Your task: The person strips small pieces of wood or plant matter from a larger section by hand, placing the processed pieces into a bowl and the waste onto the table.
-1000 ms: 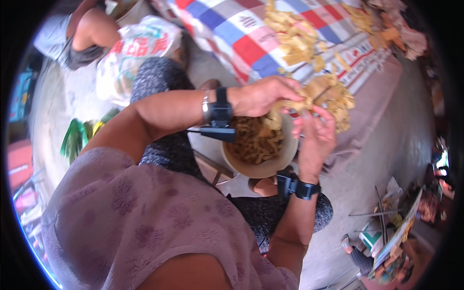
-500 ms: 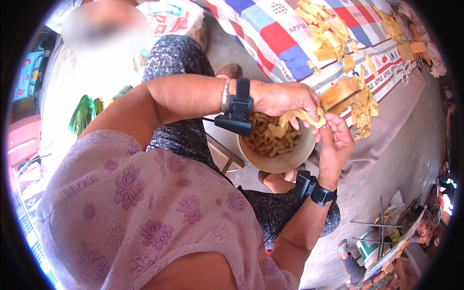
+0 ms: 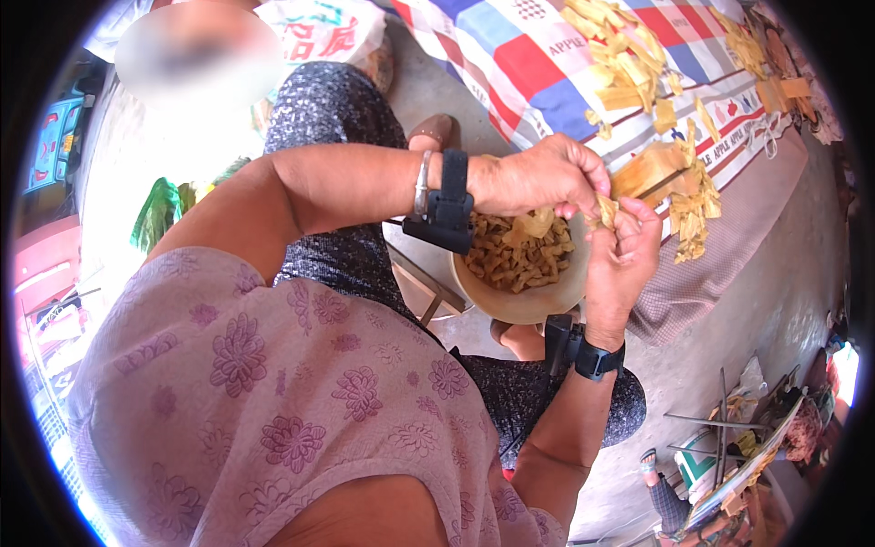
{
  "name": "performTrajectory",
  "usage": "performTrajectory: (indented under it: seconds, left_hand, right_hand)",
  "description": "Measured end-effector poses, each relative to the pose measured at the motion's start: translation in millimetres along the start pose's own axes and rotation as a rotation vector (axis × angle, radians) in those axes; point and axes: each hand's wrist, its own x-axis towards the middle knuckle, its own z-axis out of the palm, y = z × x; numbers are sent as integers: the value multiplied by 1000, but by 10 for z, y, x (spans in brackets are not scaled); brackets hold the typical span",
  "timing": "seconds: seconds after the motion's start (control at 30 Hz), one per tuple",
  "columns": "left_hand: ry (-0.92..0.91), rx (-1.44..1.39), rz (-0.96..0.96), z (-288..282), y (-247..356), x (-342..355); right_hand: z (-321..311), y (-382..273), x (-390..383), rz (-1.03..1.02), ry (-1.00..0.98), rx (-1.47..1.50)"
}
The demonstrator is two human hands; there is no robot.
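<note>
Above the rim of a round pale bowl (image 3: 533, 307), my left hand (image 3: 538, 178) and my right hand (image 3: 624, 255) meet, fingertips closed on a soft, yellowish leathery strip (image 3: 605, 211). Only a short, crumpled part of it shows between the fingers. My left hand comes in from the far side and pinches one end. From the near side, my right hand grips the other, its fingers curled. Many torn yellow-brown pieces (image 3: 519, 260) fill the bowl below, with a paler, wider piece (image 3: 538, 221) on top.
Beyond the bowl, a checked printed cloth (image 3: 547, 82) holds piles of yellow strips (image 3: 629, 59). A wooden block (image 3: 652, 173) lies beside another pile (image 3: 694, 214). A white printed bag (image 3: 319, 32) stands at the far left. Sticks and a white-green bucket (image 3: 697, 469) are at right.
The long strip stretched between my hands now shows only as a short bit at the fingertips. Both hands have shifted slightly, and a pale piece shows on top of the bowl's heap.
</note>
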Motion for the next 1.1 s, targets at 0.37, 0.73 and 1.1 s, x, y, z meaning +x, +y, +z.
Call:
performTrajectory:
  seconds: [0.37,0.73,1.1]
  left_hand:
    - [-128,50,-1,-43,-153,73]
    - [-247,63,-47,-75,73,45]
    - [-271,-86,-64,-154,179,-65]
  right_hand:
    - [-193,113,-22,-65,-46,-402]
    - [-196,-151,-126,75,-129,8]
    - [-322,-268,-102,94,-59,243]
